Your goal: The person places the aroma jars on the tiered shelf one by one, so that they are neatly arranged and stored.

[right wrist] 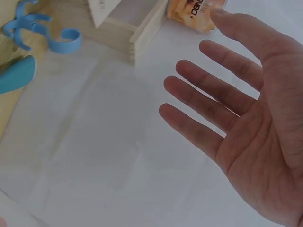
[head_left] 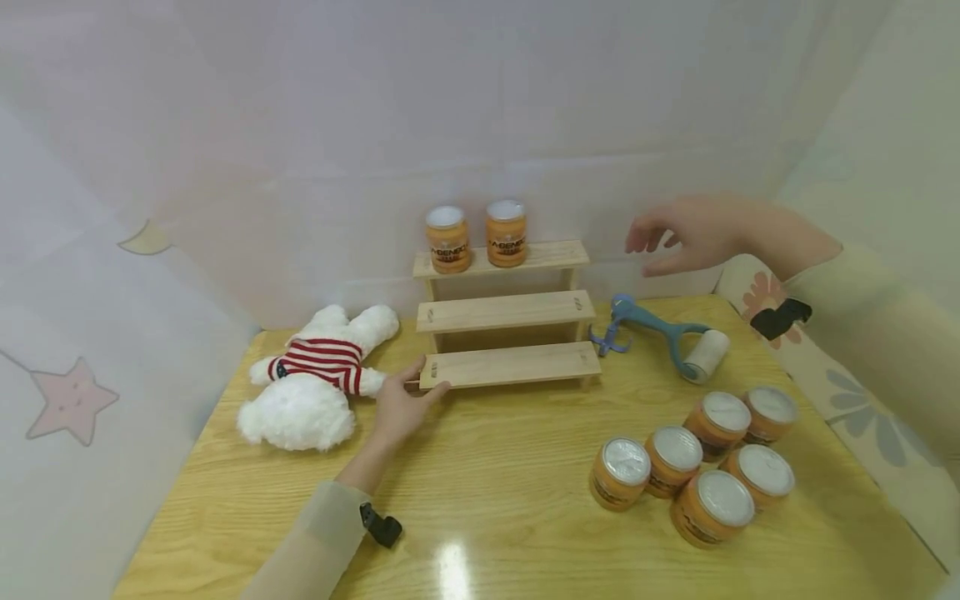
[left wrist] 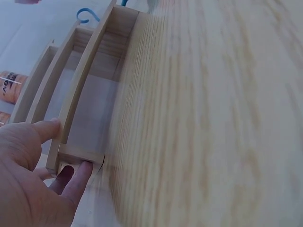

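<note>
now left hand (head_left: 400, 408) touching wooden step shelf (head_left: 510, 364), right hand (head_left: 686, 235) raised, fingers spread

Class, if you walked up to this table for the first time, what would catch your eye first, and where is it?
Probably the three-step wooden rack at the back, two orange jars on its top step, the left hand touching its bottom left corner. Next, six more jars clustered front right, and a white plush toy at left.

The left hand (head_left: 397, 408) lies low, arm stretched forward, fingers (left wrist: 78, 179) straight. The right hand (head_left: 686, 233) hovers raised, palm open, fingers (right wrist: 213, 90) spread.
</note>
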